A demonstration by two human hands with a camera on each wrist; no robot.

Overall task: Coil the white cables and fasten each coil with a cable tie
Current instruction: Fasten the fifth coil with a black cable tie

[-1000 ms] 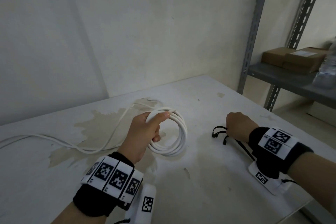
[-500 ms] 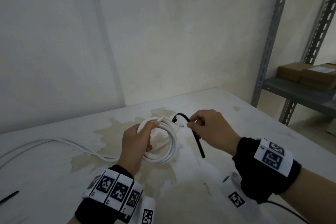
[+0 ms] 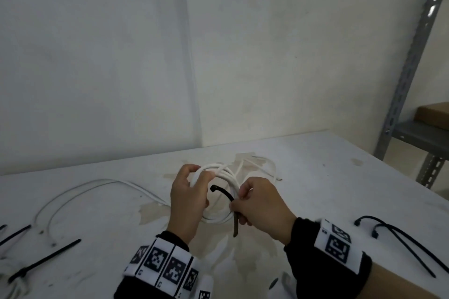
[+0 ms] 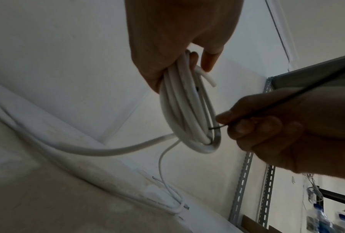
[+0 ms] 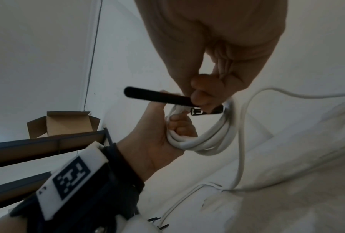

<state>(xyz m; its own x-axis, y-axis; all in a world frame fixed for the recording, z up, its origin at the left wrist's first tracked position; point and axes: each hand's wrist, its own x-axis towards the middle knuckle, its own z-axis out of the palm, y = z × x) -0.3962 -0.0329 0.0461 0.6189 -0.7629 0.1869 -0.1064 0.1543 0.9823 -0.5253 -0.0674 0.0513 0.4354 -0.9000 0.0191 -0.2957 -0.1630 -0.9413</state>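
My left hand (image 3: 188,198) grips a coil of white cable (image 3: 224,173) held above the table, its fingers curled round the loops (image 4: 179,100). My right hand (image 3: 257,204) pinches a black cable tie (image 3: 224,195) against the coil's right side. The tie's head end (image 3: 213,188) pokes into the coil's opening and its tail (image 3: 235,227) hangs below my fingers. In the right wrist view the tie (image 5: 159,97) lies across the coil (image 5: 203,138). A loose tail of the cable (image 3: 80,192) trails left over the table.
More black cable ties lie at the table's left (image 3: 46,260) and right (image 3: 401,243). A second white cable (image 3: 262,165) lies behind the coil. A grey metal shelf (image 3: 413,80) with a cardboard box (image 3: 432,113) stands at the right. A wall runs along the table's far edge.
My right hand took a black cable tie from the table's right side and brought it left to the coil. The tie now sits against the coil's right side.
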